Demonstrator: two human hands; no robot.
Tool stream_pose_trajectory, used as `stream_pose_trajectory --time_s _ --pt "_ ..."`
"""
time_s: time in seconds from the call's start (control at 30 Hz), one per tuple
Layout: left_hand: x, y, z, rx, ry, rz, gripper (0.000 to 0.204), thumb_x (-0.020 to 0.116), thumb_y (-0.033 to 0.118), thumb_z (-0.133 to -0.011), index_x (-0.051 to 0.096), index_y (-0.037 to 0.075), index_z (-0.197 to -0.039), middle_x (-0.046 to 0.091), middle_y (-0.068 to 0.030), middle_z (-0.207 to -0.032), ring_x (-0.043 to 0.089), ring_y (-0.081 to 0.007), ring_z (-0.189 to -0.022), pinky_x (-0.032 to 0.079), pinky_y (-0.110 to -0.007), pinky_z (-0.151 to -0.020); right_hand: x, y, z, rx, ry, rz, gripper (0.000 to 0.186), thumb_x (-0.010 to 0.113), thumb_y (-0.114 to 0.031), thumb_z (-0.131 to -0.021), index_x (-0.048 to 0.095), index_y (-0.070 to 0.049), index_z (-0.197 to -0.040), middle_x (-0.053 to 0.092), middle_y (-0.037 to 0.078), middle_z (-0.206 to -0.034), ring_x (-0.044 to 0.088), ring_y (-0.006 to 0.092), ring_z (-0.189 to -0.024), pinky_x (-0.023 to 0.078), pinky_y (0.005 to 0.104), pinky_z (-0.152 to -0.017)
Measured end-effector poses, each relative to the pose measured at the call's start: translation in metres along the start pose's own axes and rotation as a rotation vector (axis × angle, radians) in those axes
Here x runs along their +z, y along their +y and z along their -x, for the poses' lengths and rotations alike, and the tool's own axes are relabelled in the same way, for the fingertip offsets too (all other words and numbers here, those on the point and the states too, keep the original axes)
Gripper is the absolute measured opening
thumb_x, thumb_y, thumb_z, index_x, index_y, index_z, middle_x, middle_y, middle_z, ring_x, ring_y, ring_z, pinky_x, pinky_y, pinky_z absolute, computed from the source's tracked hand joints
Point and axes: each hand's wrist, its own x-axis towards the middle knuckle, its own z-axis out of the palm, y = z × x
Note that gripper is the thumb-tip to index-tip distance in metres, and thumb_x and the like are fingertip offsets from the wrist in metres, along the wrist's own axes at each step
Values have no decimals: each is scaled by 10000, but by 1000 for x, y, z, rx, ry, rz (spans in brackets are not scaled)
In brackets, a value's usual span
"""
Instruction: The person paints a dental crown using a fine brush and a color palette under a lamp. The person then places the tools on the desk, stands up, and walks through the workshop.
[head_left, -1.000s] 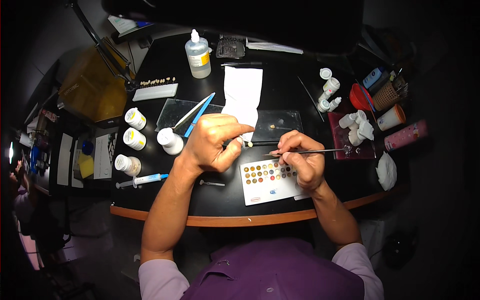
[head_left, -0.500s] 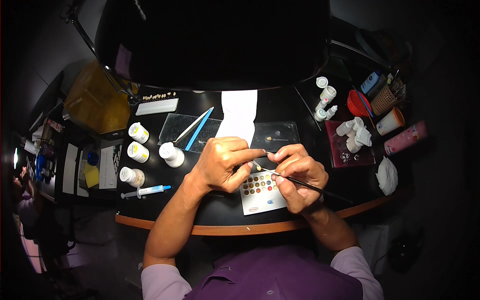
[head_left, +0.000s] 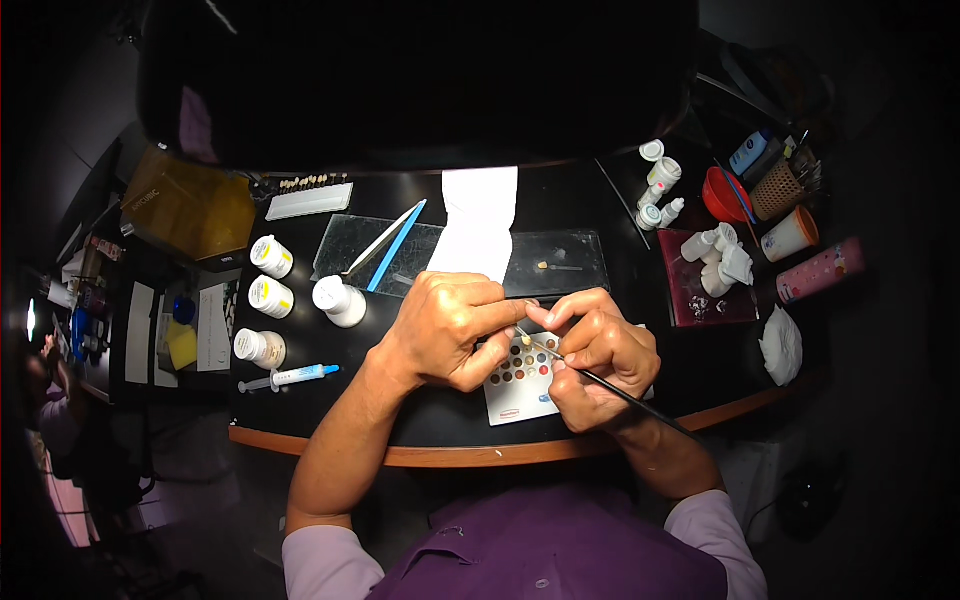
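My left hand (head_left: 445, 330) is closed on a thin metal holder, mostly hidden by the fingers. At its end sits a small cream tooth crown (head_left: 526, 341). My right hand (head_left: 610, 355) grips a thin brush (head_left: 640, 405) by its dark handle, the tip pointing at the crown. Whether the tip touches it I cannot tell. The fingertips of both hands meet just above the crown. Beneath them lies a white card (head_left: 507, 408) with rows of coloured round dots, partly covered by my right hand.
Beyond my hands are a dark glass slab (head_left: 590, 252), folded white paper (head_left: 478, 215) and a blue stick (head_left: 397, 250). White jars (head_left: 340, 302) and a syringe (head_left: 300, 375) stand or lie left. A dark red block (head_left: 690, 290), a red bowl (head_left: 722, 195) and crumpled tissue (head_left: 780, 345) are right.
The crown and brush tip have shifted slightly right. My right hand has tilted the brush handle more steeply toward me. Both hands keep their hold.
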Motion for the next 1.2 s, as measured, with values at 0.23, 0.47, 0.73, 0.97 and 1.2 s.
stream_pose_trajectory --time_s 0.23,0.47,0.73,0.97,1.2 --pt "2 -1 1 -1 13 4 278 688 128 -710 823 84 -949 572 -47 -617 581 -254 -533 477 -379 -506 0 1 1 -2 6 28 203 666 86 -655 526 -48 -716 596 75 -690 706 312 -870 618 409 -804" --pt "1 -1 0 -4 4 5 302 684 127 -712 834 119 -973 569 -30 -601 572 -230 -520 469 -363 -501 0 -1 1 16 -30 38 191 650 96 -684 528 -32 -756 596 82 -706 678 292 -915 651 503 -894" --pt "-1 1 -2 3 3 8 323 687 127 -715 837 138 -1001 566 -22 -599 571 -222 -525 467 -359 -503 2 0 1 8 -2 57 213 656 87 -650 507 -47 -722 597 83 -694 715 322 -897 643 450 -848" --pt "0 0 -2 11 13 15 333 683 124 -719 837 138 -1013 565 -21 -595 565 -217 -520 466 -356 -502 2 1 2 4 4 57 208 644 89 -668 501 -50 -727 587 76 -689 708 313 -882 626 437 -834" --pt "1 0 -1 18 19 25 335 680 115 -717 838 136 -1012 555 -20 -584 554 -216 -508 462 -353 -498 0 1 2 -5 -4 48 211 650 90 -682 499 -49 -728 586 75 -688 705 309 -879 626 443 -842"
